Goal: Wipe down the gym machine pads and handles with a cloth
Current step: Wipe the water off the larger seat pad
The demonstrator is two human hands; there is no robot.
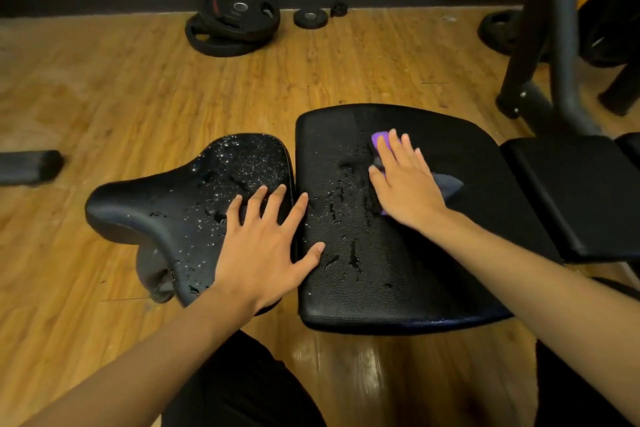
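Note:
Two black padded bench sections lie side by side, both speckled with water drops. My left hand (265, 241) rests flat with spread fingers on the narrow seat pad (180, 204), its thumb reaching onto the wide pad (363, 288). My right hand (401, 180) presses flat on a purple and grey cloth (379, 139) on the upper middle of the wide pad. Most of the cloth is hidden under the palm; a grey corner (450, 184) sticks out to the right.
A third black pad (581, 194) continues to the right. Grey machine uprights (561, 55) stand at the back right. Weight plates (232, 22) and a small plate (310, 17) lie on the wooden floor by the dark wall. A dark bar end (31, 166) lies at the left.

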